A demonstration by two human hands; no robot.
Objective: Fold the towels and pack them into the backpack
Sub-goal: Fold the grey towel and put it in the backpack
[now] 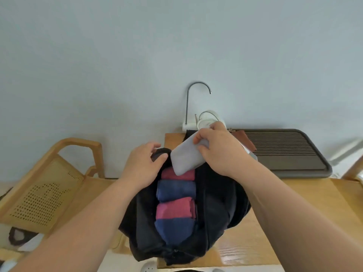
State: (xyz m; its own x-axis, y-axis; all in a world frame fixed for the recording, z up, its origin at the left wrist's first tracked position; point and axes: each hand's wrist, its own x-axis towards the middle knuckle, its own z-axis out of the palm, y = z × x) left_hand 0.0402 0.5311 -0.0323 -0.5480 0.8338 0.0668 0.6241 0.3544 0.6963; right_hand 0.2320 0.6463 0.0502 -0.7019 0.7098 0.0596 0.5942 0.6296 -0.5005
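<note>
A black backpack [218,209] lies open on the wooden table [294,222]. Inside it, folded towels sit in a row: pink [177,174], blue [175,190], pink [174,209] and blue [173,229]. My right hand [218,152] grips a folded light grey towel [184,160] and holds it tilted over the far end of the opening, above the farthest pink towel. My left hand [143,163] clasps the backpack's far left rim, holding the opening apart.
A dark ribbed tray [284,152] lies at the table's far right, with a brown cloth [245,140] on its corner. A curved metal tap [196,95] and a white kettle [208,118] stand by the wall. A wooden chair [49,185] stands to the left.
</note>
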